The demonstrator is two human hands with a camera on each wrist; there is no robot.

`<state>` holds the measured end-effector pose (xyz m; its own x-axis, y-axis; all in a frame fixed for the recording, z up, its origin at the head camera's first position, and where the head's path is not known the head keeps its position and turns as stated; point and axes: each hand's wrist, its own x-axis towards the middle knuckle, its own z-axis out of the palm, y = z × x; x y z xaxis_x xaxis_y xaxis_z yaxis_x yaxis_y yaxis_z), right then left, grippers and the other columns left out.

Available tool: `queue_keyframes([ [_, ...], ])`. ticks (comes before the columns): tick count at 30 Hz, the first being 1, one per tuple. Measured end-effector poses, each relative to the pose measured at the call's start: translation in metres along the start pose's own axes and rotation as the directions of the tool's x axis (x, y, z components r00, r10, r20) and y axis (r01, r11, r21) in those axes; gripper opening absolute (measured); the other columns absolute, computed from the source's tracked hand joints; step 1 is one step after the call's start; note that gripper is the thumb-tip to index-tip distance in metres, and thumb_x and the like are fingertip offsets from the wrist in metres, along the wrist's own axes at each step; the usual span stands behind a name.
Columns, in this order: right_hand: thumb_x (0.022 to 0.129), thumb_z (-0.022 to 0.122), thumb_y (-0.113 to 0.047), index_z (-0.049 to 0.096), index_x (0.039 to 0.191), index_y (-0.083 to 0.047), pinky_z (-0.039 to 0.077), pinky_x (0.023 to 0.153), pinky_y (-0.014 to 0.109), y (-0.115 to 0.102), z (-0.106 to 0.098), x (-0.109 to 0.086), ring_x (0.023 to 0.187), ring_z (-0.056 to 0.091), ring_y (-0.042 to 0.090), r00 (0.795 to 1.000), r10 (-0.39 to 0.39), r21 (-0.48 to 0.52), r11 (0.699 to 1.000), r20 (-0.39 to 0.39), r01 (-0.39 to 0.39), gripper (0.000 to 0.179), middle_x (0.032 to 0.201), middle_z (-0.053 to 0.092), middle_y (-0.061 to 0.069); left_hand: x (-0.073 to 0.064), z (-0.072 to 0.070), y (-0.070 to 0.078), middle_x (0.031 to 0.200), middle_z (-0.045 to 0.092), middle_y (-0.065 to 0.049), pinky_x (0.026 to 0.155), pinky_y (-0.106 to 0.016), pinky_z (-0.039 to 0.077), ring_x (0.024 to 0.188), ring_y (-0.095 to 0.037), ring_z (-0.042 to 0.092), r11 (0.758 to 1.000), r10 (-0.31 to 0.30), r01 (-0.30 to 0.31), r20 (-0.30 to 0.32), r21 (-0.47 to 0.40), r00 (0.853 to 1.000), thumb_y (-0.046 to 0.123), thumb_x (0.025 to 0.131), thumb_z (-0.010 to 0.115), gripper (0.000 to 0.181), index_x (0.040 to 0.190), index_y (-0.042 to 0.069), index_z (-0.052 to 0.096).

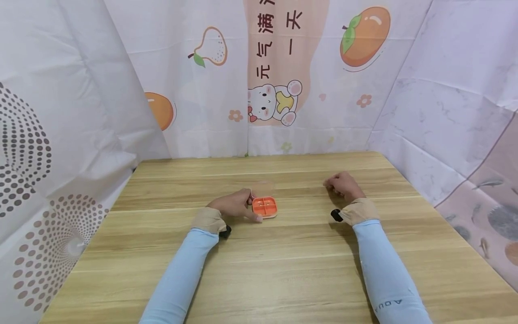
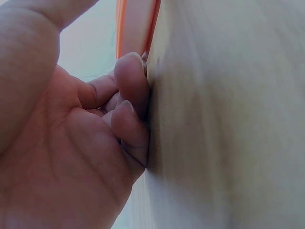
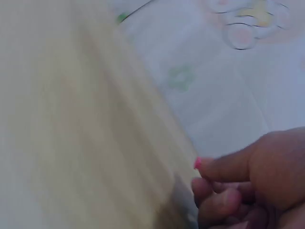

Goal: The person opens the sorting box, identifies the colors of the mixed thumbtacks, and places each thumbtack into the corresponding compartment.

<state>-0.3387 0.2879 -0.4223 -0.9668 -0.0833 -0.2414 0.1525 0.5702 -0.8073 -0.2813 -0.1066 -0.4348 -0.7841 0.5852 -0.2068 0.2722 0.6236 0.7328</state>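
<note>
On the table lies a small orange box (image 1: 265,207) divided into several compartments, with tiny bits visible inside. A clear lid appears to stand open at its back edge. My left hand (image 1: 234,204) grips the box from the left, thumb at the front corner and fingers at the back. In the left wrist view, the orange side wall (image 2: 138,28) shows beyond the curled fingers, which rest on the table. Over the table's right side, my right hand (image 1: 345,185) pinches a tiny pink piece (image 3: 197,163) between thumb and forefinger; most of the piece is hidden by the fingertips.
The wood-grain table (image 1: 259,279) reaches back to a printed curtain (image 1: 226,99) with fruit and a cartoon bear. More cloth hangs along the left and right sides. A black wrist device (image 1: 337,215) sits below the right wrist, another (image 1: 225,232) below the left.
</note>
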Motion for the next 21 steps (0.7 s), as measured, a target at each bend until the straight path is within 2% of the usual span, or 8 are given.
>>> queue_keyframes([
  [3,0.109,0.048,-0.021,0.064,0.105,-0.004,0.032,0.053,0.021,0.003,-0.004,0.003,0.055,0.036,0.007,0.989,0.012,0.413,0.908,0.148,-0.073,0.024,0.065,0.051,-0.005,-0.001,0.0,0.001,0.109,0.058,-0.005,0.085,-0.029,0.044,0.095,-0.016,0.05,1.0,-0.001,0.001,0.001,-0.003,1.0,0.038,0.079,0.088,0.063,0.119,0.007,0.051],
  [4,0.11,0.046,-0.022,0.063,0.105,-0.007,0.029,0.052,0.018,0.005,-0.006,0.004,0.056,0.032,0.005,0.977,-0.004,0.564,0.817,0.215,-0.121,0.023,0.068,0.053,-0.005,-0.001,0.0,0.001,0.109,0.058,-0.005,0.084,-0.029,0.044,0.095,-0.016,0.05,1.0,-0.001,0.001,0.001,-0.004,1.0,0.038,0.079,0.089,0.063,0.12,0.007,0.051],
  [6,0.111,0.041,-0.024,0.059,0.104,-0.011,0.022,0.052,0.016,0.008,-0.01,0.005,0.059,0.025,0.003,0.926,-0.088,0.792,0.552,0.366,-0.261,0.023,0.075,0.054,-0.004,-0.002,0.0,0.002,0.109,0.059,-0.005,0.084,-0.029,0.044,0.095,-0.016,0.05,1.0,-0.002,0.002,0.003,-0.007,1.0,0.039,0.078,0.089,0.064,0.119,0.008,0.051],
  [8,0.112,0.035,-0.027,0.057,0.103,-0.011,0.016,0.055,0.014,0.011,-0.014,0.007,0.063,0.018,0.001,0.841,-0.217,0.856,0.286,0.496,-0.431,0.028,0.083,0.053,-0.003,-0.002,0.0,0.002,0.108,0.059,-0.005,0.084,-0.029,0.044,0.094,-0.016,0.05,1.0,0.0,0.0,0.003,-0.014,1.0,0.039,0.078,0.089,0.063,0.118,0.008,0.051],
  [11,0.112,0.027,-0.033,0.057,0.105,-0.01,0.011,0.058,0.014,0.017,-0.018,0.007,0.066,0.012,-0.001,0.716,-0.387,0.79,0.059,0.582,-0.61,0.038,0.089,0.05,-0.003,0.0,0.0,0.0,0.106,0.059,-0.005,0.083,-0.028,0.044,0.093,-0.015,0.05,1.0,0.009,-0.008,0.004,-0.022,1.0,0.039,0.079,0.088,0.062,0.117,0.007,0.052],
  [13,0.112,0.025,-0.035,0.057,0.106,-0.009,0.011,0.058,0.014,0.019,-0.019,0.008,0.065,0.011,-0.002,0.673,-0.449,0.749,-0.014,0.588,-0.663,0.042,0.09,0.048,-0.003,0.001,0.0,-0.001,0.106,0.059,-0.005,0.083,-0.028,0.044,0.093,-0.015,0.05,1.0,0.012,-0.012,0.004,-0.026,1.0,0.038,0.079,0.088,0.06,0.116,0.007,0.052],
  [16,0.112,0.025,-0.035,0.055,0.107,-0.008,0.013,0.057,0.014,0.021,-0.019,0.008,0.064,0.011,-0.002,0.665,-0.485,0.74,-0.051,0.568,-0.671,0.04,0.091,0.047,-0.002,0.003,0.0,-0.003,0.106,0.059,-0.004,0.084,-0.028,0.045,0.094,-0.015,0.051,1.0,0.008,-0.008,0.004,-0.028,1.0,0.037,0.079,0.088,0.06,0.115,0.008,0.051],
  [21,0.112,0.025,-0.036,0.056,0.106,-0.007,0.013,0.056,0.014,0.021,-0.019,0.009,0.063,0.011,-0.001,0.655,-0.506,0.751,-0.023,0.561,-0.66,0.043,0.088,0.045,-0.003,0.003,0.0,-0.003,0.105,0.057,-0.005,0.083,-0.028,0.044,0.094,-0.016,0.05,1.0,0.0,0.0,0.006,-0.02,1.0,0.039,0.079,0.089,0.061,0.116,0.009,0.051],
])
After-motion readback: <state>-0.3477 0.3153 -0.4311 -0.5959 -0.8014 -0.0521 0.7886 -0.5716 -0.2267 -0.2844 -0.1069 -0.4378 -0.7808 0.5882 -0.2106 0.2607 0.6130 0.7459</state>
